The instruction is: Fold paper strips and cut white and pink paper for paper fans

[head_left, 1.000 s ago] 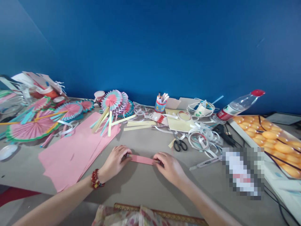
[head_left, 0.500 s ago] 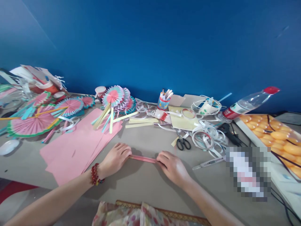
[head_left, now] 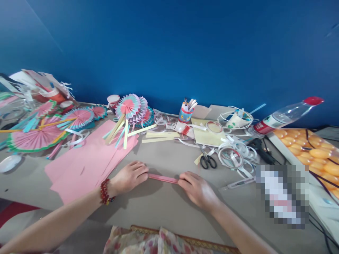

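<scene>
A narrow folded pink paper strip (head_left: 163,178) stretches sideways between my two hands, low over the grey table (head_left: 159,211). My left hand (head_left: 130,177), with a red bead bracelet (head_left: 105,191) at the wrist, is closed on the strip's left end. Its right end is pinched in my right hand (head_left: 197,188). Both ends are hidden under the fingers. Left of my hands lie several pink paper sheets (head_left: 82,165), partly overlapping. Beyond the strip, black-handled scissors (head_left: 208,162) rest on the table.
Pleated paper fans (head_left: 39,134) lie at the left, near a white computer mouse (head_left: 10,163). A pen cup (head_left: 186,114), tape roll (head_left: 231,157), white paper strips and a plastic bottle (head_left: 280,118) stand or lie along the blue wall. A glue gun (head_left: 262,151) and utility knife (head_left: 239,183) are at right.
The view has shifted slightly. Both hands keep their hold on the pink strip, with little visible movement.
</scene>
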